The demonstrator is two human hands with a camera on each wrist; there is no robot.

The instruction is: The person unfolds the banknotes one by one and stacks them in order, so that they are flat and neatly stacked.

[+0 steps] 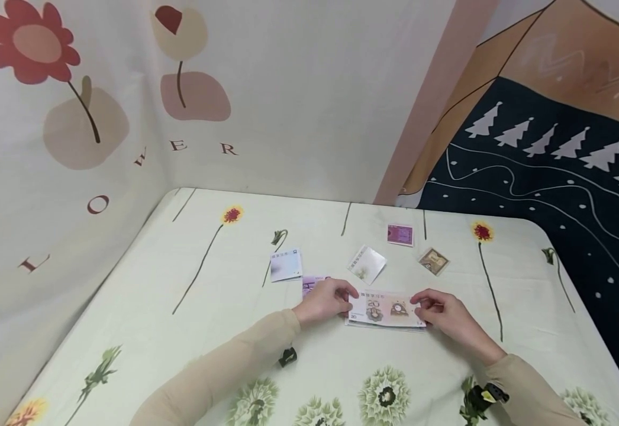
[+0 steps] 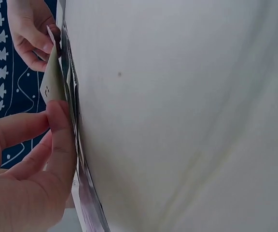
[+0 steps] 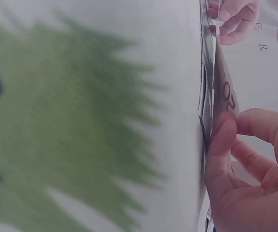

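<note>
Both hands hold a 20 banknote [image 1: 386, 309] by its two short ends, low over the table. My left hand [image 1: 326, 300] pinches the left end between thumb and fingers; my right hand [image 1: 444, 312] pinches the right end. Beneath that note lies a stack of other notes [image 1: 384, 325], only its lower edge showing in the head view. In the left wrist view the note [image 2: 55, 79] stands slightly off the stack, and in the right wrist view its printed 20 faces my right thumb. A purple note [image 1: 313, 285] lies partly hidden behind my left hand.
Several folded notes lie beyond the hands: a pale one [image 1: 286, 265] at left, a whitish one [image 1: 367, 264] in the middle, a purple one [image 1: 400, 235] and a brown one [image 1: 434, 261] at right. A flower-printed cloth [image 1: 197, 355] covers the table. Printed curtains [image 1: 299, 118] hang behind.
</note>
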